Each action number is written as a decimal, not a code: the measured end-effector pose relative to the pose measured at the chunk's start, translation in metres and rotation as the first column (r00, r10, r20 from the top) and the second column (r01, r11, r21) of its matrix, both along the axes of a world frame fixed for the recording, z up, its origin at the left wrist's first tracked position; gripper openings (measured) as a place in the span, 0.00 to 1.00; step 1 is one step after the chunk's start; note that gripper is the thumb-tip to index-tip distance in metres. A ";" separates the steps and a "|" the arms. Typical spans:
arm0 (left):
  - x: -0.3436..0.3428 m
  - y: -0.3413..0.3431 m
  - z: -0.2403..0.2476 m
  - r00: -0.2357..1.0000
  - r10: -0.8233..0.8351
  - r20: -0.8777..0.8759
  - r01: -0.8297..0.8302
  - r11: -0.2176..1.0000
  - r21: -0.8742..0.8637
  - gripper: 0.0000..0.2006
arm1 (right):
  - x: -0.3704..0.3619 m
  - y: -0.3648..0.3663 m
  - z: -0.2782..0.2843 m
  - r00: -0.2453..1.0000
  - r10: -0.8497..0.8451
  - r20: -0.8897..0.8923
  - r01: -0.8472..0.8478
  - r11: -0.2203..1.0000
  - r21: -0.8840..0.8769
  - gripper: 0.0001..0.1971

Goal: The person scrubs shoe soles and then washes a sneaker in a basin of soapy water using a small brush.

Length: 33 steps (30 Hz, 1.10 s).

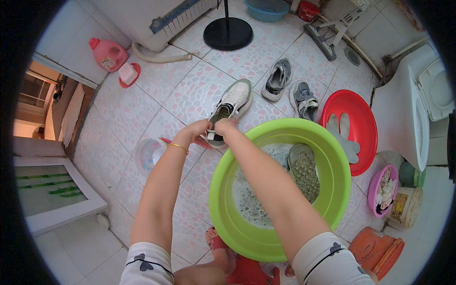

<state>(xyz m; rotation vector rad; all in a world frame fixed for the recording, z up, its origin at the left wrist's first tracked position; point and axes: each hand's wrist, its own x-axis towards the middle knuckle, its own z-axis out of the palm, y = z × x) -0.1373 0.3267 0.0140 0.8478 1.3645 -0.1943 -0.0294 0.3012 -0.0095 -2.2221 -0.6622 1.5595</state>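
Observation:
A white and grey-green sneaker [238, 95] lies on the tiled floor, its toe pointing away from me. My left hand [197, 131] is closed on the left side of its heel opening. At the right side of that opening, my right hand [225, 127] has its fingers closed on the collar, with the fingertips partly hidden. Below my right forearm stands a large lime-green basin [219, 187] of foamy water. In it, another shoe [305, 172] rests with its grey treaded sole turned up. Left of my left wrist is a small whitish tub [148, 156] with a red stick-like piece beside it.
Two grey sneakers [277, 80] [304, 100] stand beyond the basin. A red basin [370, 137] holds grey-white gloves [344, 135]. At the right are a toilet [403, 104], a pink basket [372, 192] and an orange bucket [373, 249]. A pink detergent jug [108, 54] and black round stand base [228, 34] are farther off.

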 end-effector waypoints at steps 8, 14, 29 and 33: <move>-0.007 -0.020 -0.029 0.999 -0.039 -0.025 0.044 0.976 0.215 0.19 | 0.004 -0.001 -0.049 0.950 0.302 -0.079 -0.301 0.953 0.023 0.52; 0.001 -0.045 -0.015 0.940 0.114 -0.323 0.033 0.908 0.418 0.26 | 0.012 -0.018 -0.006 0.824 0.471 0.314 -0.499 0.867 0.010 0.51; 0.057 -0.193 0.058 0.926 -0.355 -0.128 0.268 0.380 0.885 0.30 | 0.087 -0.065 0.052 0.891 0.363 0.272 -0.439 0.839 0.322 0.29; 0.073 -0.211 0.053 0.925 -0.363 -0.115 0.276 0.433 0.858 0.36 | 0.116 -0.084 0.067 0.927 0.302 0.222 -0.368 0.618 0.695 0.25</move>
